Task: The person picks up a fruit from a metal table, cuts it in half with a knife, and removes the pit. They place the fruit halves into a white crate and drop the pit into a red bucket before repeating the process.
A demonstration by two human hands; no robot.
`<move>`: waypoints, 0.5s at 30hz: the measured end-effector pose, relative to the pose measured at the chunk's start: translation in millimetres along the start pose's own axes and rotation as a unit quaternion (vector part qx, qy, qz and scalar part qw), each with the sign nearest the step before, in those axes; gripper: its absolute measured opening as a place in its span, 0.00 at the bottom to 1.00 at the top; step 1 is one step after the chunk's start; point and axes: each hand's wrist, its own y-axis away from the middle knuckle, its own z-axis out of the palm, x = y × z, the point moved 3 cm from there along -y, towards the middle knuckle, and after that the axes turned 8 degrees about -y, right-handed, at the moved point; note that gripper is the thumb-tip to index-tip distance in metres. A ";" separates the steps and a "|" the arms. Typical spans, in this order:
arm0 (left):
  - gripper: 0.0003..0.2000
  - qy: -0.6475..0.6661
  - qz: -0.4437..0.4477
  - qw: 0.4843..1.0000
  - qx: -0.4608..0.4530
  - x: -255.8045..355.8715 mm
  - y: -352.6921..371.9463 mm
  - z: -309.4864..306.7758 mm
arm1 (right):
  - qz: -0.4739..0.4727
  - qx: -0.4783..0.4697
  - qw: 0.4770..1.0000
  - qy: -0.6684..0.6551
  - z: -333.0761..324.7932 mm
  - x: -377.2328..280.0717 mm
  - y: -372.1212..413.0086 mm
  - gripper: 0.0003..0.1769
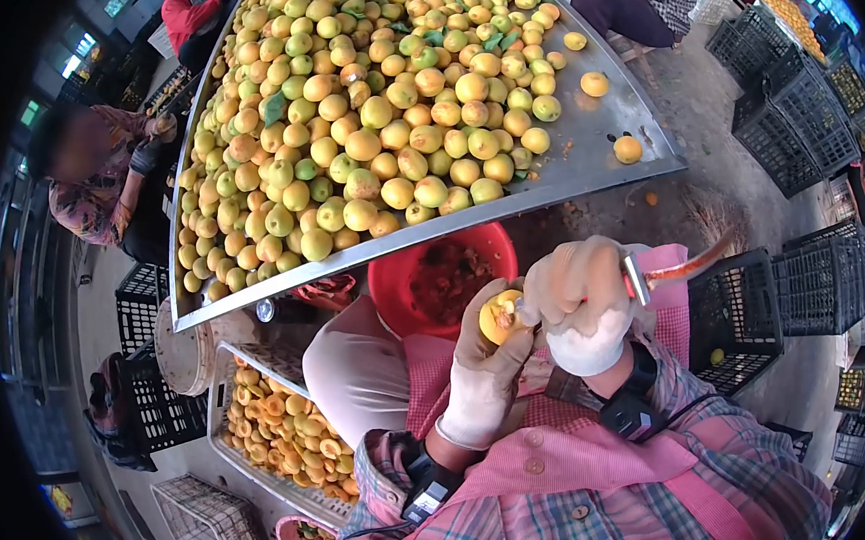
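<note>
A cut apricot [497,318] is being grasped by the left hand [485,369] near the red basin [391,283]; beside it, a red-handled tool [690,266] is being clenched by the right hand [587,294]. A nick is possibly being risked, should soft flesh cause slipping.

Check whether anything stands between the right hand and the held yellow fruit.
Nothing visible blocks it: the right hand, gripping a tool, is close beside the yellow fruit in the left hand. The red basin sits beyond them, not between.
</note>
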 end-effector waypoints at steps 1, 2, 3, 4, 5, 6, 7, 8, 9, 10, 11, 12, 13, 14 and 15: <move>0.27 0.004 -0.016 1.000 0.007 -0.4 0.8 -0.3 | 0.011 -0.009 1.000 0.019 1.5 1.6 3.7 0.22; 0.27 0.004 -0.016 1.000 0.006 -0.2 1.2 -0.4 | 0.023 -0.018 0.999 0.039 3.2 3.3 6.6 0.22; 0.27 -0.009 -0.020 1.000 0.015 -0.5 1.7 -1.2 | 0.023 -0.019 0.999 0.039 4.2 4.3 8.4 0.22; 0.26 -0.023 -0.023 0.999 0.025 -0.9 2.2 -2.4 | 0.024 -0.014 0.999 0.039 4.6 5.9 10.2 0.21; 0.26 -0.022 -0.022 0.999 0.025 -2.1 2.2 -2.8 | 0.025 -0.009 0.999 0.040 4.4 7.7 13.0 0.20; 0.25 -0.046 -0.002 0.999 0.028 -3.4 1.8 -3.2 | 0.031 0.002 0.995 0.091 -0.9 6.8 18.2 0.09; 0.25 -0.070 0.018 0.997 0.030 -5.0 1.9 -4.1 | 0.033 0.002 0.995 0.091 -4.7 9.4 20.0 0.09; 0.25 -0.069 0.018 0.997 0.031 -8.2 1.3 -6.6 | 0.004 -0.035 0.987 0.159 -5.3 10.0 20.4 0.07; 0.25 -0.113 0.043 0.992 0.030 -9.8 0.5 -9.2 | -0.026 -0.071 0.971 0.226 -4.1 9.9 20.1 0.06; 0.25 -0.157 0.068 0.985 0.029 -9.8 0.6 -10.3 | -0.020 -0.081 0.969 0.232 -5.0 10.0 19.4 0.05; 0.25 -0.157 0.068 0.985 0.029 -9.2 1.2 -11.0 | -0.020 -0.081 0.969 0.232 -6.8 10.2 19.5 0.05; 0.25 -0.222 0.068 0.972 0.033 -6.8 1.8 -11.2 | 0.031 -0.080 0.973 0.216 -6.5 13.2 17.9 0.05; 0.25 -0.286 0.066 0.955 0.039 -4.8 3.1 -11.3 | 0.083 -0.078 0.973 0.199 -4.4 16.4 16.7 0.05; 0.25 -0.287 0.064 0.955 0.041 -3.5 4.2 -10.5 | 0.033 -0.091 0.988 0.121 1.4 19.3 11.0 0.19; 0.26 -0.307 0.069 0.948 0.037 -1.6 4.3 -8.5 | 0.034 -0.090 0.988 0.120 1.9 17.0 7.7 0.19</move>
